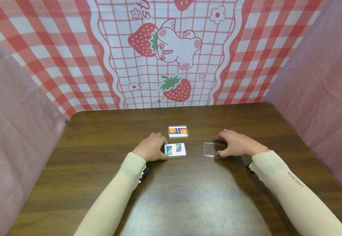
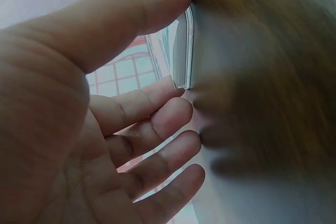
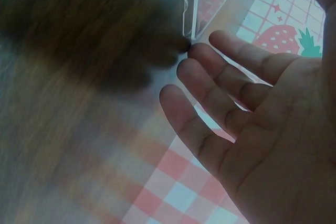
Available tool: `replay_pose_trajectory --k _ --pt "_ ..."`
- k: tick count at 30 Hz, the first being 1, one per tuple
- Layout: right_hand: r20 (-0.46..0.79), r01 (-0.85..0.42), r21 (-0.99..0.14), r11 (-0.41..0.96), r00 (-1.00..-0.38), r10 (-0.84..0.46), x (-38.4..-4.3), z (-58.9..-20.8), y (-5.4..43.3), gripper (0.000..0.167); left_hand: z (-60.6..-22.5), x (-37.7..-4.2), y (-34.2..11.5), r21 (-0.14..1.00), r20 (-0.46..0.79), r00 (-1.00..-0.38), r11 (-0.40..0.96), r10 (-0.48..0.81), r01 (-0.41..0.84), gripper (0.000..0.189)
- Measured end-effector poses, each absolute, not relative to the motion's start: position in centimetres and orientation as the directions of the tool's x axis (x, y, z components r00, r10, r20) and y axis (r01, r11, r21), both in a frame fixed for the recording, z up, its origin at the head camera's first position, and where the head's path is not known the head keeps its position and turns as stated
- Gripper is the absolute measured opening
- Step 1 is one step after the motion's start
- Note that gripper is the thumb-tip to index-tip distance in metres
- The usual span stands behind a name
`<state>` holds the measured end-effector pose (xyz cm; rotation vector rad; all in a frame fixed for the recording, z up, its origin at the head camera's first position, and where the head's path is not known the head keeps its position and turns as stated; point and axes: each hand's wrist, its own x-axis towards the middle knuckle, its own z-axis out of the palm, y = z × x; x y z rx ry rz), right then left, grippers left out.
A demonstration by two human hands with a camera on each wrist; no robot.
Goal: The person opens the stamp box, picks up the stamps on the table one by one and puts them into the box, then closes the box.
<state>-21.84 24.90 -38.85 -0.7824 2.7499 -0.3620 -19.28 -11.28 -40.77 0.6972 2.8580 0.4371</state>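
A flat white rectangular case (image 1: 175, 149) with two blue-green pictures on its face lies on the table. My left hand (image 1: 151, 147) pinches its left end, thumb on the near side and index finger on the far side; in the left wrist view the case's thin layered edge (image 2: 182, 51) shows between them. To the right lies a clear, see-through flat case (image 1: 211, 149). My right hand (image 1: 236, 143) is at its right end, thumb over the near corner, other fingers extended beyond the far edge. In the right wrist view those fingers (image 3: 197, 74) are nearly straight, and the thumb is mostly out of frame.
A second flat case (image 1: 178, 131) with orange round pictures on purple lies just behind the white one. The brown wooden table (image 1: 171, 196) meets a red-checked strawberry cloth (image 1: 171, 59) at the back. Pink cloth (image 1: 315, 82) hangs at both sides.
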Motion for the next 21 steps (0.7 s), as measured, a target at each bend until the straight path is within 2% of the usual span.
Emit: replay_pose_trajectory --k 10,21 --pt "-0.214 -0.480 -0.307 0.822 -0.807 -0.551 -21.43 -39.16 25.29 0.059 -40.81 -19.13 -10.39 0.317 -0.090 -0.878 0.849 0.470 0.422 0.054" --pt "-0.201 -0.495 -0.294 0.818 -0.805 -0.559 -21.41 -39.34 25.26 0.052 -40.89 -19.11 -10.22 0.321 -0.083 -0.880 0.849 0.467 0.420 0.054"
